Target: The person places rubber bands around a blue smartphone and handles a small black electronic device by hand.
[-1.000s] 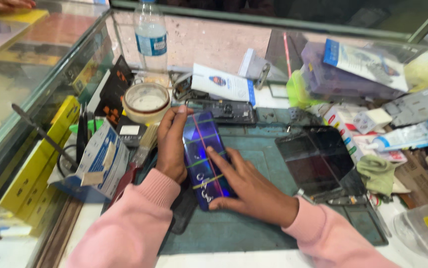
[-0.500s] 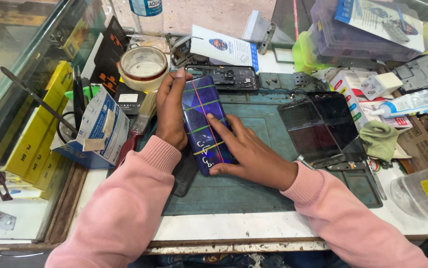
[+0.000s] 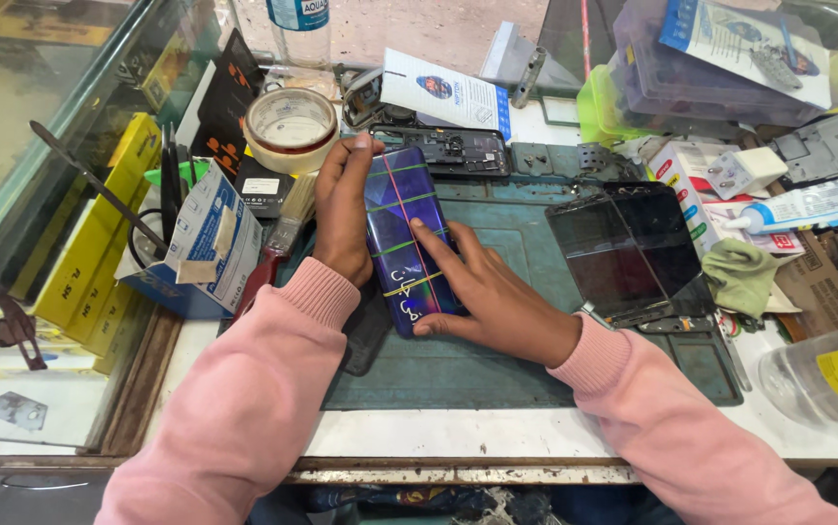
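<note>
So a glossy purple-blue phone with rubber bands around it (image 3: pixel 403 238) is lying on the teal repair mat (image 3: pixel 497 360); its left edge is gripped by the left hand (image 3: pixel 343 209), while it's pressed flat from the right by the right hand (image 3: pixel 492 297), fingers spread.

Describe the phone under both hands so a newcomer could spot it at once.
On the teal rubber work mat mid-bench, between the two pink sleeves, lies a glossy blue-purple phone, back up. The left hand steadies its edge, the right hand presses it. Only it carries thin rubber bands.
</note>
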